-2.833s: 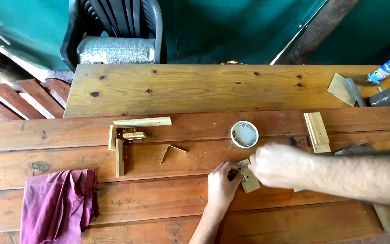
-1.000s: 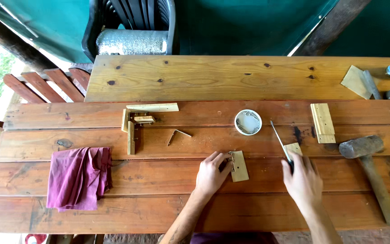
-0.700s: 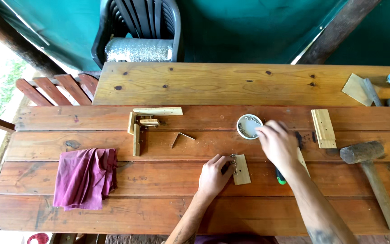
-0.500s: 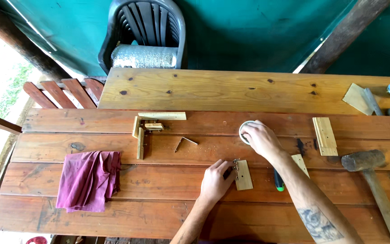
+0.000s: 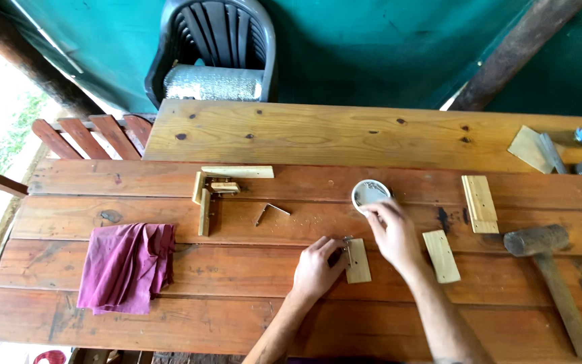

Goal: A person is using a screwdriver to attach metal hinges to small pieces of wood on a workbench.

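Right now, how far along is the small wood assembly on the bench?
Looks done: an L-shaped frame of light strips lies assembled left of centre. In hand: the left hand pins a small wood block that carries a bit of metal hardware, while the right hand reaches at the small round tin. Apparently left: two loose blocks and a mallet lie untouched at right.

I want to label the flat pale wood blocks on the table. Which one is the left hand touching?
The block lying between both hands: the left hand rests against its left edge. The other two blocks lie untouched, farther right.
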